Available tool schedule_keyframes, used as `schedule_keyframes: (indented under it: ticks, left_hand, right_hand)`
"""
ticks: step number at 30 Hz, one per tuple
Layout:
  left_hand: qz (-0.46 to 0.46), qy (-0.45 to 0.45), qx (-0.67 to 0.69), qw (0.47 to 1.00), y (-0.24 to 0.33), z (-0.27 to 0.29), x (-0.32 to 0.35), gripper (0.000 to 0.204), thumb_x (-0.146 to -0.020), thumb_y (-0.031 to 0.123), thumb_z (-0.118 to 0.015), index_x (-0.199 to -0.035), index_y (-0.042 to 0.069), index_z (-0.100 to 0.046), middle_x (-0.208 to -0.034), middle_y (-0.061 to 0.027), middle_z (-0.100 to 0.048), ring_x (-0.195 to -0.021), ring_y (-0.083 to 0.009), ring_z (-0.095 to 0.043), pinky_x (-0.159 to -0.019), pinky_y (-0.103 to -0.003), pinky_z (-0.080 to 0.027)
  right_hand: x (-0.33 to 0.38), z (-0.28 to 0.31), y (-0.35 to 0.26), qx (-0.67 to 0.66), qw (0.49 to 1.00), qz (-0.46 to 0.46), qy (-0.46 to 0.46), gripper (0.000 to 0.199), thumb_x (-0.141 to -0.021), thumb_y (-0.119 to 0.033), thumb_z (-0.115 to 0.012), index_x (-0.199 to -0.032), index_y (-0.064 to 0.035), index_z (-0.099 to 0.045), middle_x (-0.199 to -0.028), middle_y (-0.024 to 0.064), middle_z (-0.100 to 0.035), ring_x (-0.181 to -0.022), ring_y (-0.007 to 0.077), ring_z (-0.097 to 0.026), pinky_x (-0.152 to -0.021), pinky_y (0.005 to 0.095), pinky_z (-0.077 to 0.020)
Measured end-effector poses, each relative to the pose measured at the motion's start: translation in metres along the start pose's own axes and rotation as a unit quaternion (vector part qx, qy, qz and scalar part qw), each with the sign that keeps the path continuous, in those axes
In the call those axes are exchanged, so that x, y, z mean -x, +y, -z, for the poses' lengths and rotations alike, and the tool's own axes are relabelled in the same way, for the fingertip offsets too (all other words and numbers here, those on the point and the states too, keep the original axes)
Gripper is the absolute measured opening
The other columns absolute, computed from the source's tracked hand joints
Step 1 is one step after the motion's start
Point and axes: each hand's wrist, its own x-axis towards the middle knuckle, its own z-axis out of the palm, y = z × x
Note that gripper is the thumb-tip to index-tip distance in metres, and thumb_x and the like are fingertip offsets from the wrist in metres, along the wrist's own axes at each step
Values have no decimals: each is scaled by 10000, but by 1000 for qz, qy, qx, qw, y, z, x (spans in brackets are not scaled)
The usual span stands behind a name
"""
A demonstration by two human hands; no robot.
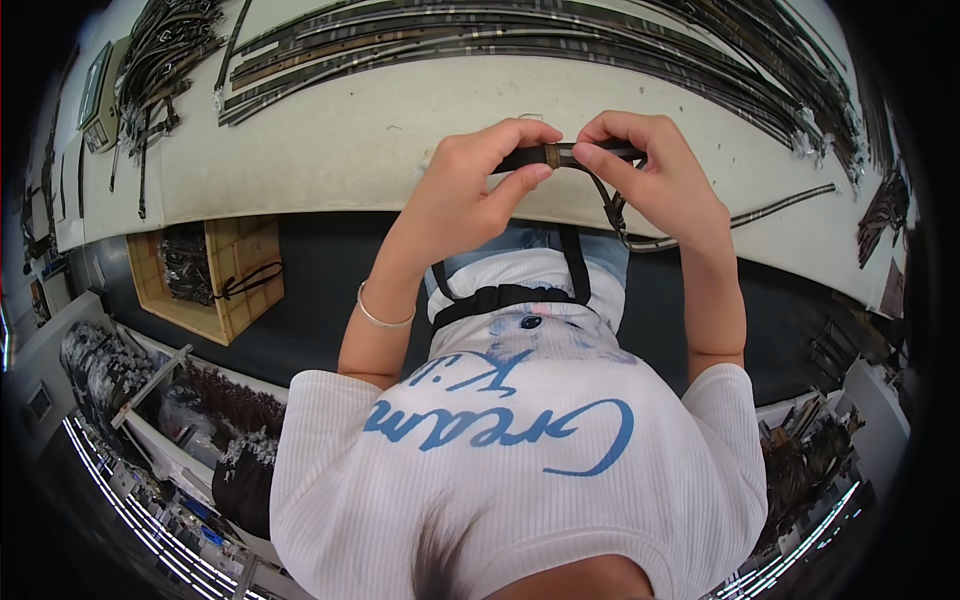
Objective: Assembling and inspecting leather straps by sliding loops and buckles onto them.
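Observation:
Over the table's near edge, a dark narrow strap [566,155] is stretched between my two hands. My left hand [478,185] pinches its left part between thumb and fingers, close to a brownish band [552,156] that wraps round the strap. On the other side, my right hand [655,165] is closed on the strap, thumb against the fingers. Below the right hand, part of the strap hangs in a loop with what looks like a small buckle [615,212]. A patterned strap end [780,208] runs out rightward over the table. My fingers hide part of the held stretch.
Long dark straps lie in bundles [480,45] across the far side of the pale table [330,160]. At far left are a heap of straps [165,60] and a boxy device [100,95]. Below the table edge stands a wooden crate [235,280] with dark bundled items.

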Motion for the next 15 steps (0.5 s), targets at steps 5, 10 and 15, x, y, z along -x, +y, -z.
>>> schedule_keyframes:
  ticks: [5, 10, 15]
  left_hand:
    - [-19, 6, -22, 1000, 2, -4, -1, 268, -846, -8, -622, -1112, -37, -599, -975, -113, -676, -898, -165, -647, -820, -262, -505]
    - [-38, 7, -51, 998, 3, -3, -2, 254, -843, -15, -619, -1095, -38, -602, -966, -121, -677, -890, -180, -654, -820, -266, -509]
    - [-38, 21, -39, 998, 2, -7, -3, 229, -839, -25, -614, -1067, -42, -605, -943, -125, -678, -856, -186, -662, -797, -264, -513]
  right_hand:
    - [-2, 3, 8, -75, 997, 3, -32, 183, -837, -145, -629, -855, 35, -656, -668, 24, -581, -659, 72, -481, -593, 247, -396]
    - [-4, 3, 10, -143, 986, -55, -62, 189, -845, -156, -631, -855, 30, -662, -700, -6, -582, -683, 64, -477, -620, 229, -385]
    - [-3, -6, 15, -212, 972, -89, -50, 176, -859, -169, -644, -840, 6, -645, -738, -48, -564, -703, 24, -451, -643, 201, -351]
